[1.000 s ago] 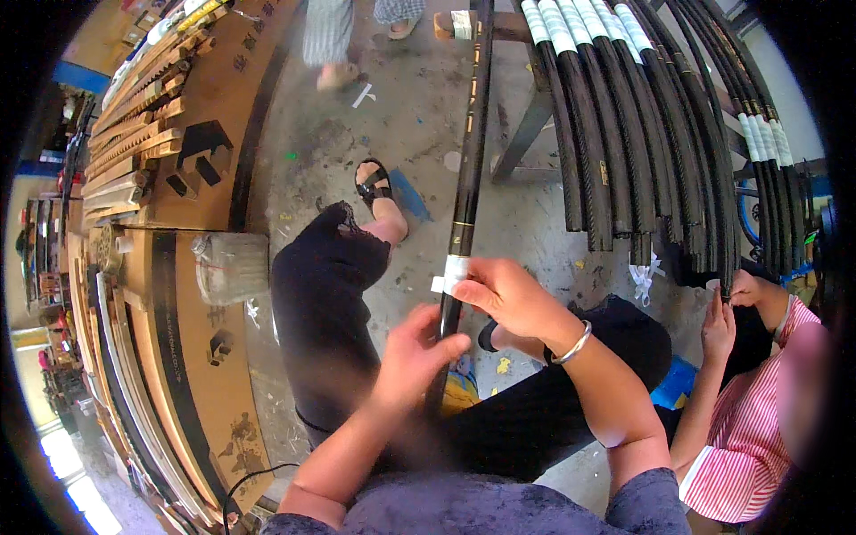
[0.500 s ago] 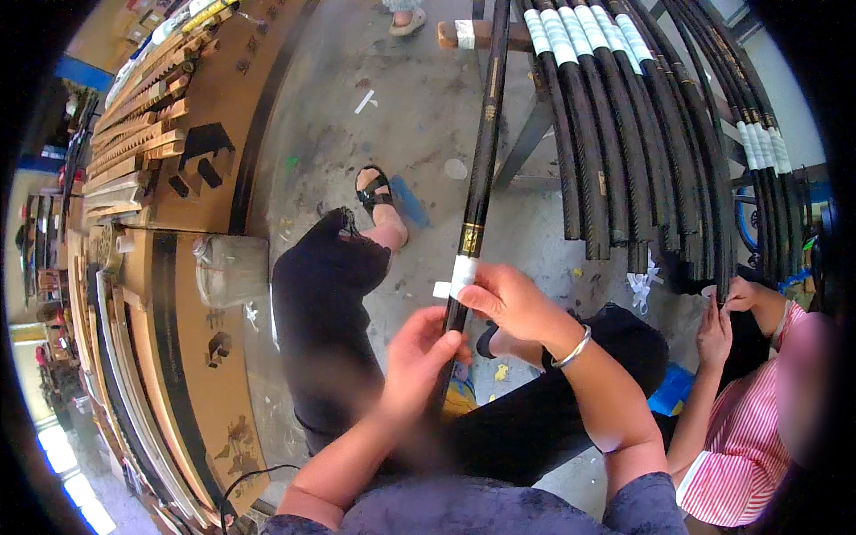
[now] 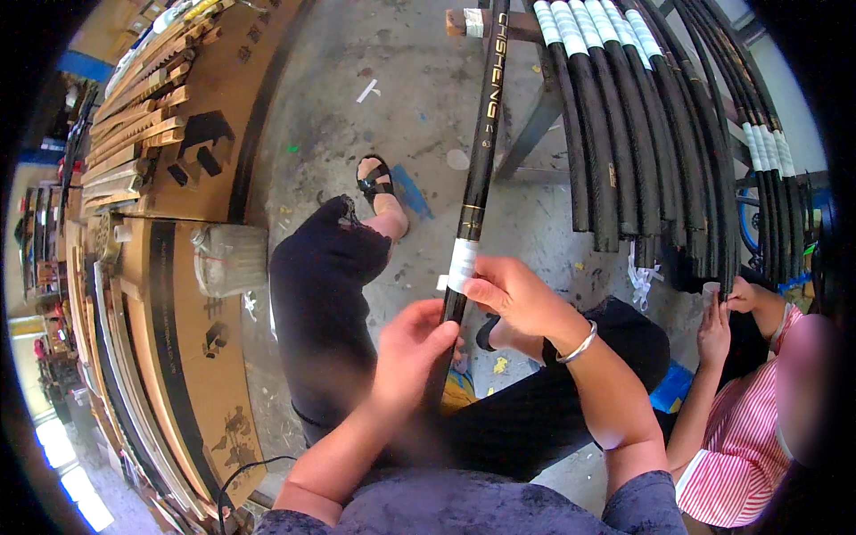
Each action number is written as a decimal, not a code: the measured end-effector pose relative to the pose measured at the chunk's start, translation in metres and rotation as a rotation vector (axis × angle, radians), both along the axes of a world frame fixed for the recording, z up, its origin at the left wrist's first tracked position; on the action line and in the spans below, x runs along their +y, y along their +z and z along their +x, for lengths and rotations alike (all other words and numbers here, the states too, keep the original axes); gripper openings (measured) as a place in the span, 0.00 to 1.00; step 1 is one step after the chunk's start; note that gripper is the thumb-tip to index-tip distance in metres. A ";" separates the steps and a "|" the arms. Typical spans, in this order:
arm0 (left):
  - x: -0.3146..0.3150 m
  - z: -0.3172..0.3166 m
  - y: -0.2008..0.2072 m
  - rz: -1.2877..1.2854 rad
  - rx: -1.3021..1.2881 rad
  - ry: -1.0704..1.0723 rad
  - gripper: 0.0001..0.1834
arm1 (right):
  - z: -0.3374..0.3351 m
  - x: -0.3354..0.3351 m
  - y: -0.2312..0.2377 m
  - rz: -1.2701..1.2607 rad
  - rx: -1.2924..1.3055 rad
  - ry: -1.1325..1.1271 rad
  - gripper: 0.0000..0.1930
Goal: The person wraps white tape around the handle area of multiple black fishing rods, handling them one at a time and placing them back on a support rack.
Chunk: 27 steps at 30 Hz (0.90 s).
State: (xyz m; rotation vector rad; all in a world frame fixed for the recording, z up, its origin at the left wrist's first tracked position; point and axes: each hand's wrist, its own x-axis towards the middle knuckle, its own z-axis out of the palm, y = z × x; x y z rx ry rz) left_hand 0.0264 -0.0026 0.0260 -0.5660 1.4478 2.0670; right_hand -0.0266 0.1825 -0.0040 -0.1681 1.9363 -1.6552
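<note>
A black pole [image 3: 478, 169] is held aslant between the legs [image 3: 316, 276]. Its white tape [image 3: 462, 259] is pinched by the right hand [image 3: 517, 292], fingers nearly closed; lower down, it is clasped by the left hand's [image 3: 408, 349] curled fingers. More poles [image 3: 615, 152] are ranged rightward.

Cartons [image 3: 203, 192] left, pole [image 3: 482, 152] apparently between legs [image 3: 312, 303]
</note>
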 end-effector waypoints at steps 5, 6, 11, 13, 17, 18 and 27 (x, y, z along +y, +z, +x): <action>0.001 0.004 -0.002 -0.117 0.182 -0.149 0.16 | 0.002 -0.006 0.001 -0.059 0.070 -0.045 0.16; -0.001 0.003 -0.004 -0.135 0.148 -0.158 0.17 | 0.001 -0.007 0.003 -0.035 0.075 -0.033 0.16; 0.000 0.001 0.001 0.091 -0.020 -0.027 0.17 | 0.003 -0.003 0.003 -0.012 0.053 -0.017 0.18; 0.003 0.002 -0.003 -0.057 0.152 -0.107 0.17 | 0.003 -0.005 0.002 -0.030 0.071 -0.025 0.19; -0.003 -0.002 -0.003 0.062 0.034 -0.064 0.19 | 0.006 0.001 -0.011 0.031 0.052 0.007 0.19; -0.001 0.000 -0.003 0.092 -0.019 -0.051 0.20 | 0.006 0.003 -0.013 0.058 0.039 0.018 0.19; -0.002 -0.002 -0.001 0.085 0.044 -0.089 0.19 | 0.005 0.000 -0.008 -0.007 0.112 -0.003 0.21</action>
